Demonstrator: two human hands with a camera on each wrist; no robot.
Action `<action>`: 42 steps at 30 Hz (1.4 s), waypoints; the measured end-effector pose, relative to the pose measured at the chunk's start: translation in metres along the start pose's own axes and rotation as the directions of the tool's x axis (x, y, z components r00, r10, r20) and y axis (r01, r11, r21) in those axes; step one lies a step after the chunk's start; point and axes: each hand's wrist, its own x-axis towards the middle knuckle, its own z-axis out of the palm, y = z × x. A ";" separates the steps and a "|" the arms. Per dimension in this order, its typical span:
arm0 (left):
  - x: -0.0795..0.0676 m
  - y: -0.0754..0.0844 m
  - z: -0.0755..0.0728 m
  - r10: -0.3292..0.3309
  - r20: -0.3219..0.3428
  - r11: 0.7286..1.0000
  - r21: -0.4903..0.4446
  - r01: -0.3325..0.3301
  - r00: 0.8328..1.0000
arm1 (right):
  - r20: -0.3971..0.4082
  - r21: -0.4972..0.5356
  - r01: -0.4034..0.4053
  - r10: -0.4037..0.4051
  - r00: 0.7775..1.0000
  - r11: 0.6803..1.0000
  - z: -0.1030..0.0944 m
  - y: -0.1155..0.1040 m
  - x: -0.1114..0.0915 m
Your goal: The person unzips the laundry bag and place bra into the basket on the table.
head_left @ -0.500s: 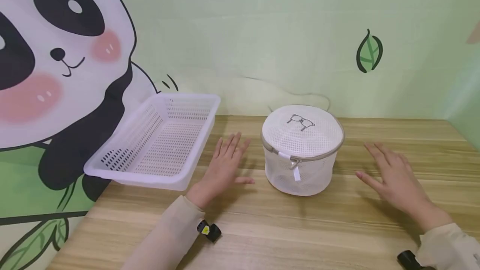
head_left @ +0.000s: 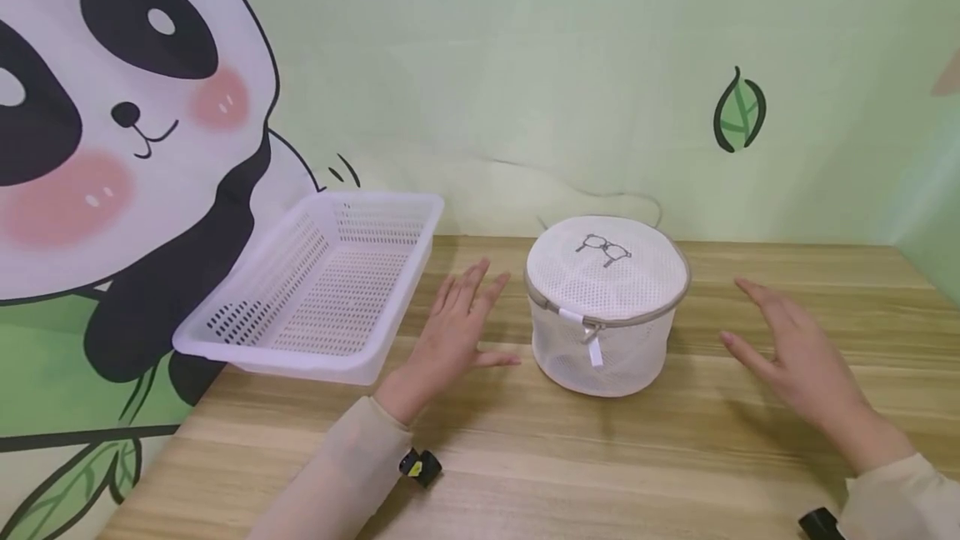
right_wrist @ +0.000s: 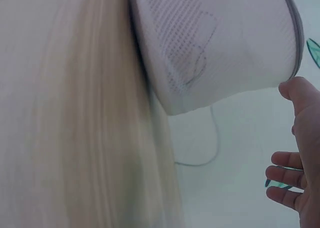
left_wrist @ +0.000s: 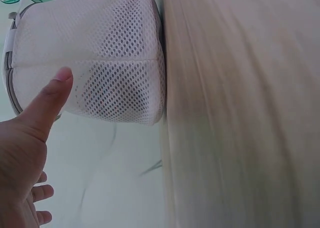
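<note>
in the head view, a round white mesh laundry bag (head_left: pixel 608 307) stands upright on the wood-grain table (head_left: pixel 600 473), between the two hands. the left hand (head_left: pixel 450 336), just beside it, has its fingers straight and spread, grasping nothing; a white perforated basket (head_left: pixel 352 367) sits to its left. the right hand (head_left: pixel 810 369) is farther off, likewise released, thumb apart from the fingers. in the left wrist view, the thumb overlaps the mesh side, though the head view shows a gap. in the right wrist view, the thumb lines up with the grey zip edge (right_wrist: pixel 298 35), again without a hold. the step looks like lining up a two-handed grip; taking it would call for both palms inward, squeezing the soft-looking walls lightly.
</note>
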 end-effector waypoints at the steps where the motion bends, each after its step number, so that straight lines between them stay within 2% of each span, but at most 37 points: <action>1: 0.000 0.001 -0.001 0.004 -0.008 1.000 -0.002 -0.004 1.000 | -0.007 0.000 -0.003 0.003 1.000 1.000 -0.001 -0.002 0.000; 8: 0.001 0.004 -0.007 0.041 -0.100 0.999 -0.009 -0.042 0.994 | -0.107 -0.014 0.036 -0.038 0.993 0.999 -0.006 -0.015 0.001; 13: 0.003 0.007 -0.012 0.068 -0.160 0.996 -0.053 -0.078 0.985 | -0.162 -0.037 0.051 -0.056 0.985 0.998 -0.010 -0.026 0.002; 23: 0.006 0.018 -0.023 0.110 -0.231 0.987 -0.089 -0.134 0.967 | -0.269 -0.009 0.117 -0.115 0.956 0.993 -0.015 -0.045 0.002; 28: 0.007 0.026 -0.031 0.155 -0.290 0.979 -0.085 -0.186 0.945 | -0.308 0.029 0.177 -0.160 0.938 0.984 -0.017 -0.057 0.003; 38: 0.012 0.039 -0.039 0.263 -0.395 0.942 -0.091 -0.322 0.880 | -0.378 0.052 0.318 -0.276 0.884 0.947 -0.015 -0.079 0.005; 42: 0.015 0.043 -0.042 0.294 -0.419 0.929 -0.088 -0.360 0.859 | -0.360 0.074 0.334 -0.287 0.888 0.940 -0.013 -0.087 0.005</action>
